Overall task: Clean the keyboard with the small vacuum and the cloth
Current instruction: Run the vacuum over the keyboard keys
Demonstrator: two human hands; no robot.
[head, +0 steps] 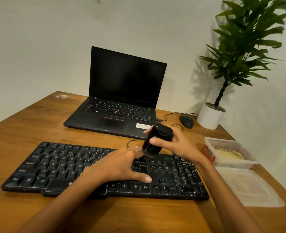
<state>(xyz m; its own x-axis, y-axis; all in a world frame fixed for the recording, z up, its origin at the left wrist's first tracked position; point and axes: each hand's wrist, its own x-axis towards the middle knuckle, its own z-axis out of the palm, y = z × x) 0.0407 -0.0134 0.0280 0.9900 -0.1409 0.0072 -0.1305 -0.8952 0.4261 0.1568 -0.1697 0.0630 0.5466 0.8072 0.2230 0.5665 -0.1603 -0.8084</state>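
Note:
A dusty black keyboard lies across the front of the wooden desk. My right hand grips a small black vacuum, tilted with its brush end down at the keyboard's upper middle rows. My left hand rests flat on the keys just left of the vacuum, fingers spread and thumb stretched towards the Ctrl key. A yellowish cloth lies folded inside a clear plastic box to the right of the keyboard.
An open black laptop with a dark screen stands behind the keyboard. A black mouse with its cable and a potted plant sit at the back right. The box's clear lid lies near the desk's right edge.

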